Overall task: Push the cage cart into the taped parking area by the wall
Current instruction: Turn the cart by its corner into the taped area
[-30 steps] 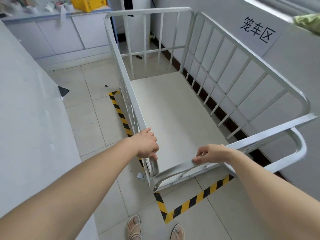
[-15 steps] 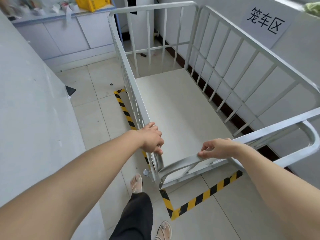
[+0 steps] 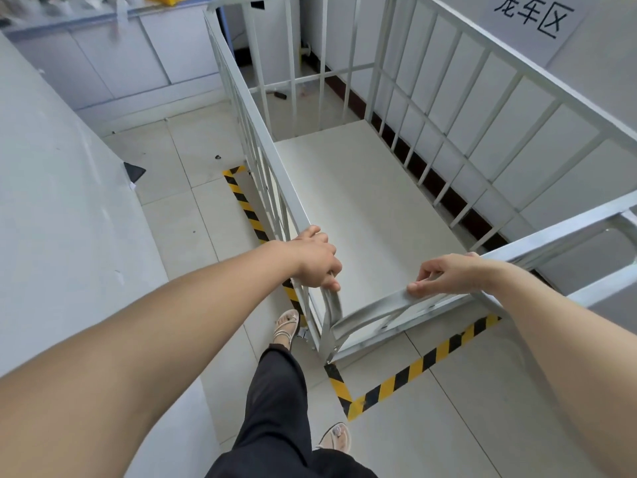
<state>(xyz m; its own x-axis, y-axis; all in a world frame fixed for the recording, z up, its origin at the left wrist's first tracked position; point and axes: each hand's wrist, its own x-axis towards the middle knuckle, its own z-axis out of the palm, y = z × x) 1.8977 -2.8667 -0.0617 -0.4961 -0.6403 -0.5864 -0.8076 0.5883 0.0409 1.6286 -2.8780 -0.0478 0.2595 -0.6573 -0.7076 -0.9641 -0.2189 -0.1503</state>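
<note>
Nearly: your left hand (image 3: 315,262) & right hand (image 3: 448,276) are gripping the grey barred metal cage cart (image 3: 362,208), fingers wrapped on rails; it's sitting approx. inside the yellow-black floor tape (image 3: 406,379), wall-side gap unclear.

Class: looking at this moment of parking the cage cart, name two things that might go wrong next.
The forward foot is close beside the cart near its corner, so a wheel might clip the toes. The right hand grips the end rail where it meets the side panel near the wall; its fingers could get pinched.
</note>
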